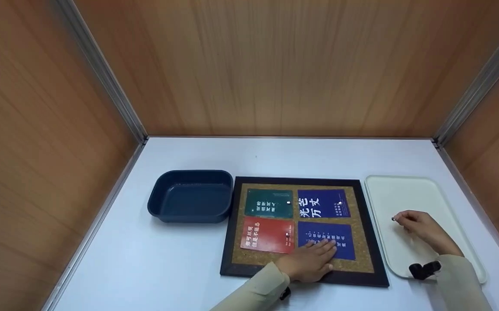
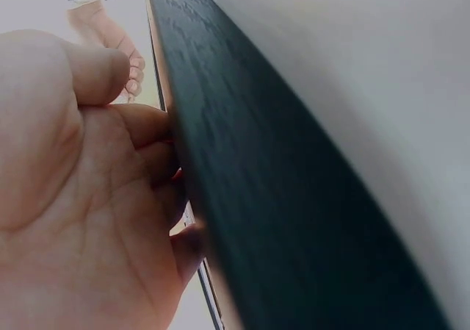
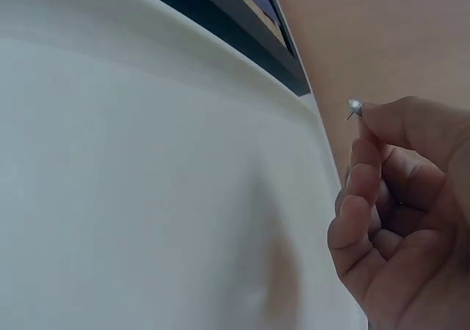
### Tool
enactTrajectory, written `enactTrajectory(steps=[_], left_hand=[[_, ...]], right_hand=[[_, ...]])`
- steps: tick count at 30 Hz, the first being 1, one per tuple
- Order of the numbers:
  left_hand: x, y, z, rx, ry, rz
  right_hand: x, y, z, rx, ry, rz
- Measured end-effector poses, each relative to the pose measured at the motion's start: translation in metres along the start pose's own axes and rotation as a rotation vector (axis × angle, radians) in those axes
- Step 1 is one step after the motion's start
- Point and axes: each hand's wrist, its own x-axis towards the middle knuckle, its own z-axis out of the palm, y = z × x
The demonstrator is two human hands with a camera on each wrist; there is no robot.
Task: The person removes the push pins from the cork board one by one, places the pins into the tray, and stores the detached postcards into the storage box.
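My left hand (image 1: 307, 261) rests with outstretched fingers on the lower right blue card (image 1: 345, 246) and the near edge of a framed cork board (image 1: 366, 259), hiding part of both. In the left wrist view, the dark frame edge (image 2: 242, 168) runs beside the palm. Over the white tray, my right hand (image 1: 424, 229) pinches a small thumbtack (image 3: 355, 107) between thumb and fingertips, its metal point sticking out. A green card (image 1: 262, 196), a purple-blue card (image 1: 327, 207) and a red card (image 1: 266, 244) lie on the cork, each with a small tack at its right side.
A dark blue rectangular dish (image 1: 197, 207) stands left of the board, close against its frame. The pale tray (image 1: 398, 185) lies to the right, beside the board. Wood-grain panels (image 1: 275, 77) wall in the white table (image 1: 146, 259) at the back and sides.
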Motion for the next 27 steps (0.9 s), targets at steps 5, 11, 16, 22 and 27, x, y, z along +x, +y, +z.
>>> enactTrajectory(steps=[5, 11, 16, 22, 27], left_hand=[[0.000, 0.000, 0.001, 0.023, 0.016, 0.011], [0.001, -0.001, 0.002, 0.025, 0.013, 0.009], [0.002, -0.001, 0.003, 0.034, 0.013, 0.009], [0.002, -0.001, 0.003, 0.018, 0.004, 0.004], [0.003, -0.002, 0.002, -0.010, -0.003, -0.003]], right_hand=[[-0.004, 0.007, -0.006, -0.004, 0.033, 0.007], [-0.006, 0.014, -0.012, -0.006, 0.050, 0.029], [-0.006, 0.019, -0.013, 0.001, 0.059, 0.056], [-0.007, 0.023, -0.013, -0.006, 0.083, 0.090], [-0.007, 0.025, -0.014, 0.013, 0.088, 0.118]])
